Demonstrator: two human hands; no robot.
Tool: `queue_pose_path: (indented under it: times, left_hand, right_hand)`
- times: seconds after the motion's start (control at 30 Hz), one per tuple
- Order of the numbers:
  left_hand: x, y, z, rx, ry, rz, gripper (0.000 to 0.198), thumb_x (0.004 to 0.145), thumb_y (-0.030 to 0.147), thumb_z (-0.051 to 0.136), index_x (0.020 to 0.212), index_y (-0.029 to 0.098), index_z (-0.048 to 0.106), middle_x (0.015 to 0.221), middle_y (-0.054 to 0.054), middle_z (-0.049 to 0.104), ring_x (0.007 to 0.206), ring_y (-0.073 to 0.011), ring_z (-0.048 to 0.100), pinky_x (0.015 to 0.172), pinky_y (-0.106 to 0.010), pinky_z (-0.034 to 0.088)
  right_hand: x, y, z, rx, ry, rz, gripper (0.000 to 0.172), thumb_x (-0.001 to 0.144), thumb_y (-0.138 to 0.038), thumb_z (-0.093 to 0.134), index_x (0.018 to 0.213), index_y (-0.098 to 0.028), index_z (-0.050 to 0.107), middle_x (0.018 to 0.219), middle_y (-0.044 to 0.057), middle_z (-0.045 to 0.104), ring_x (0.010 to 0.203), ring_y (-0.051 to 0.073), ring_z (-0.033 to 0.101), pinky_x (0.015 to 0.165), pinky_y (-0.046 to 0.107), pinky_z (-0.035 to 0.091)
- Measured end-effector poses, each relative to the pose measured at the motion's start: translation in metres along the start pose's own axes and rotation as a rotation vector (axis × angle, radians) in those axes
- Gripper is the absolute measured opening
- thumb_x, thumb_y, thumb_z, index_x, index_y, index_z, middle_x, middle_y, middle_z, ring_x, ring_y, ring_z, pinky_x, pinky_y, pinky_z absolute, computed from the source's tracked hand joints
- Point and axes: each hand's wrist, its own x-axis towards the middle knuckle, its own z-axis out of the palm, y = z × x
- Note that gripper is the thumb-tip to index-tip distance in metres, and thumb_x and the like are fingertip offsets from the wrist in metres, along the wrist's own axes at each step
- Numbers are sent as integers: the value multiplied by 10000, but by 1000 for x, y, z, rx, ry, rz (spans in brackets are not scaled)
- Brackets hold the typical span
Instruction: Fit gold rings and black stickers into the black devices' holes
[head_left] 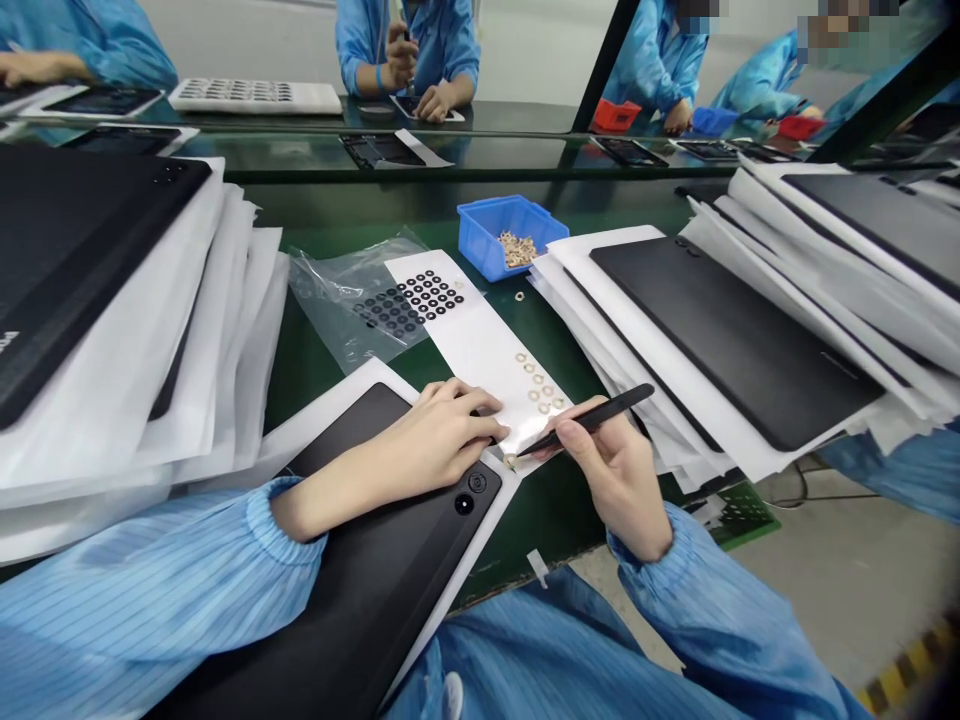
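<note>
Pinching one pair of black tweezers (592, 418) between thumb and fingers, the right hand (611, 470) kept its grip closed on the tool. The tool's tip met a single pale ring (511, 461) at the near end of one white strip (480, 345). Seven or eight more rings lay in a loose cluster just up that strip. The wrist was bent inward, palm turned left. The left hand (442, 440) lay palm down, its grip loose and holding nothing, fingertips pressing the strip against one black tablet back (375, 590) with two round holes. Farther off on the desk (540, 320) stood one blue bin (487, 235) of rings, beside one plastic bag (337, 290).
</note>
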Motion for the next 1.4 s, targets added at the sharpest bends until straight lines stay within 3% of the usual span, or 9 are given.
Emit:
queue_pose_path:
  times: [0.1, 0.23, 0.3, 0.4, 0.5, 0.6, 1.4]
  left_hand:
    - [-12, 2, -3, -50, 66, 20, 301, 931, 118, 403, 1137, 155, 620, 1272, -90, 556, 1194, -232, 449, 1021, -428, 405]
    - [-51, 15, -4, -148, 237, -63, 274, 937, 86, 399, 1146, 120, 572, 1209, -94, 577, 1201, -150, 473, 1044, -287, 410]
    - [-70, 22, -3, -149, 235, -71, 271, 933, 81, 417, 1163, 133, 552, 1205, -89, 563, 1220, -143, 454, 1039, -259, 412]
    - [-85, 29, -1, -77, 136, -9, 330, 925, 71, 415, 1226, 154, 522, 1258, -103, 511, 1295, -195, 363, 1077, -343, 384]
    - [-85, 30, 0, -14, 86, 33, 361, 917, 70, 409, 1245, 167, 521, 1261, -119, 500, 1292, -249, 346, 1073, -458, 376]
    - [-80, 30, 1, 23, 75, 40, 360, 911, 78, 419, 1239, 170, 532, 1259, -127, 503, 1281, -275, 352, 1047, -496, 394]
    - [-80, 31, 2, 56, 74, 23, 343, 915, 99, 429, 1234, 157, 539, 1240, -122, 541, 1266, -272, 376, 1031, -478, 411]
  right_hand:
    - [3, -7, 7, 128, -143, 78, 265, 844, -437, 610, 823, -179, 553, 750, 36, 650, 600, 174, 676, 593, 305, 594]
    - [6, -5, 19, 161, -261, 170, 297, 860, -477, 572, 850, -185, 520, 640, 26, 657, 562, 187, 672, 568, 319, 582]
    - [6, -2, 22, 144, -269, 176, 297, 870, -480, 554, 834, -189, 507, 600, 22, 647, 550, 189, 666, 558, 319, 570]
    - [4, 0, 22, 127, -256, 170, 281, 885, -462, 539, 831, -187, 508, 610, 28, 655, 546, 179, 662, 559, 309, 564]
    - [2, -1, 21, 117, -250, 163, 263, 896, -434, 532, 831, -179, 513, 620, 33, 666, 543, 167, 661, 557, 290, 564]
    - [2, -2, 20, 92, -252, 150, 257, 905, -412, 524, 825, -168, 520, 618, 31, 668, 545, 154, 661, 557, 272, 563]
    - [0, -4, 21, -63, -226, -19, 162, 921, -287, 499, 827, -165, 548, 629, 22, 637, 546, 136, 655, 539, 247, 557]
